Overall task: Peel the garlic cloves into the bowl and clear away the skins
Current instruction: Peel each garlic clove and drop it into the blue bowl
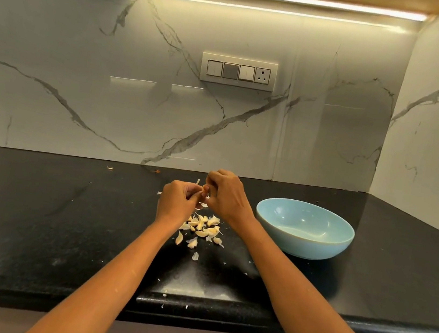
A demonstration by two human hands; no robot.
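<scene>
Surface (pixel 37 211): black, mid-frame.
Hands: left grip (pixel 178 203) and right grip (pixel 225 195) both pinching one garlic clove (pixel 205 189).
Bowl (pixel 304 229): blue, right of the garlic pile (pixel 201 227).

There is one view only, from the camera on my head. It looks forward and down across the black table (pixel 37 211) toward the marble wall (pixel 84 76) with its switch panel (pixel 238 72). My forearms reach in from the bottom edge, and my left hand (pixel 178 203) and right hand (pixel 225 195) meet near the middle. The wide lens bends the table's front edge and the corner wall at right.
</scene>
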